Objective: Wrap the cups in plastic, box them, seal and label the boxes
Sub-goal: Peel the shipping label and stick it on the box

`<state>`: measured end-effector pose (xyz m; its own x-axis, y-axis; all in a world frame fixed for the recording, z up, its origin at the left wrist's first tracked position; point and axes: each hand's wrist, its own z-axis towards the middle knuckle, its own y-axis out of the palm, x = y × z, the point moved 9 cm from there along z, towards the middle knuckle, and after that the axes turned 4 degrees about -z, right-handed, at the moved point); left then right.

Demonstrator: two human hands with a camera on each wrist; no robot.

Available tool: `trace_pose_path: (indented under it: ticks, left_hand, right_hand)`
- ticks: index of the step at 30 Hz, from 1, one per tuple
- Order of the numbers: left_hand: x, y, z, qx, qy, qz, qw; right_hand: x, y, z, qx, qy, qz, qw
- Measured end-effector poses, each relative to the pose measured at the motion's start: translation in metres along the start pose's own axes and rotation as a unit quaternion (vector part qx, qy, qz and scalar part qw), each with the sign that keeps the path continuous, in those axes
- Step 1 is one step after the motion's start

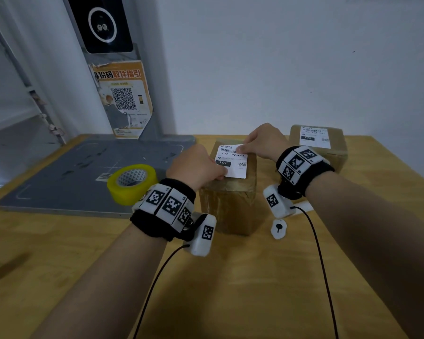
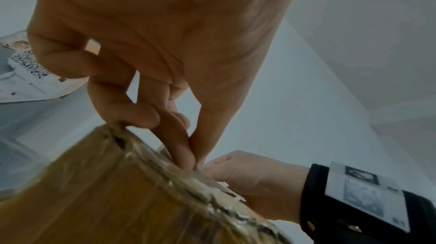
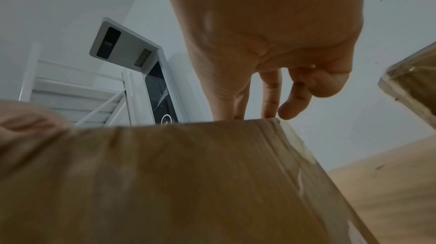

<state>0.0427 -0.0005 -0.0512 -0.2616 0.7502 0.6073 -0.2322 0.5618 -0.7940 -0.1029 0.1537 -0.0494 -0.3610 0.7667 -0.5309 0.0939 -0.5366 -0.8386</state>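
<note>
A brown cardboard box (image 1: 230,206) wrapped in clear tape stands upright mid-table. A white shipping label (image 1: 233,163) lies on its top face. My left hand (image 1: 224,173) pinches the label's near left corner; thumb and forefinger meet on its edge in the left wrist view (image 2: 194,166). My right hand (image 1: 241,149) holds the far right corner, with the thumb on top of the paper. In the right wrist view its fingers (image 3: 269,98) reach over the box's (image 3: 165,182) top edge, hiding the label. No cups show.
A second taped box (image 1: 328,155) with its own label stands at the back right. A yellow tape roll (image 1: 131,183) lies left of the box on a grey platform (image 1: 71,172). A small white piece (image 1: 278,228) lies near the right wrist. Wall behind.
</note>
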Motion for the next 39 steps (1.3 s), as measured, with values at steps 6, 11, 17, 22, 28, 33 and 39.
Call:
trace_pose_path:
  ticks: [6, 11, 17, 22, 28, 33, 39]
  left_hand:
    - [0.005, 0.0, 0.005, -0.013, -0.003, 0.047, 0.999]
    - [0.002, 0.002, 0.003, -0.031, -0.012, 0.059, 0.998]
    - [-0.015, -0.009, -0.011, 0.021, -0.032, -0.095, 0.995]
    - [-0.026, 0.019, -0.032, -0.038, -0.086, -0.273, 0.957]
    - [-0.023, 0.039, -0.066, -0.07, -0.104, -0.319, 0.939]
    - [-0.025, 0.051, -0.085, -0.07, -0.111, -0.324, 0.937]
    - [-0.023, 0.036, -0.084, -0.052, -0.092, -0.318, 0.942]
  right_hand:
    - [-0.002, -0.001, -0.005, 0.005, -0.008, -0.008, 1.0]
    - [-0.002, -0.001, -0.008, 0.019, -0.009, 0.007, 1.0]
    - [0.003, -0.001, -0.02, 0.028, -0.008, 0.054, 0.998]
    - [0.011, 0.007, -0.057, -0.012, 0.028, 0.215, 0.976]
    - [0.02, 0.005, -0.098, -0.033, 0.038, 0.252, 0.966]
    - [0.012, 0.001, -0.131, -0.038, 0.014, 0.216, 0.975]
    - [-0.01, -0.008, -0.155, -0.054, -0.059, 0.084, 0.993]
